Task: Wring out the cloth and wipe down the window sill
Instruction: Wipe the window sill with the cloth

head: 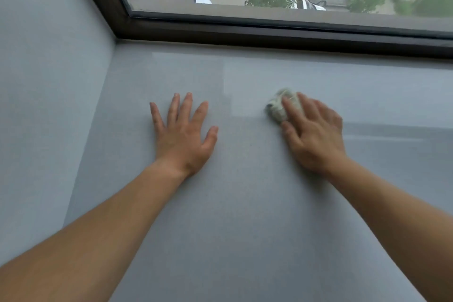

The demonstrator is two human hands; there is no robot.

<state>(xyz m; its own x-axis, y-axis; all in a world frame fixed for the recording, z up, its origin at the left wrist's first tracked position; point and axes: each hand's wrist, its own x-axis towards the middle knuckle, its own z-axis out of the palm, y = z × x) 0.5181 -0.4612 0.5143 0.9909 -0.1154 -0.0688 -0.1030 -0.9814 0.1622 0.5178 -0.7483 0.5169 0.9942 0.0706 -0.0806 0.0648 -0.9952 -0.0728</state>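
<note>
On the window sill [245, 203], left hand [182, 138] flat, right hand [315, 137] pressing cloth [277, 108]

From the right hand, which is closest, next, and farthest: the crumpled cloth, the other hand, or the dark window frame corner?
1. The crumpled pale cloth, under the right hand fingers.
2. The left hand, flat on the grey window sill, off to the left.
3. The dark window frame corner, far up and left.
</note>
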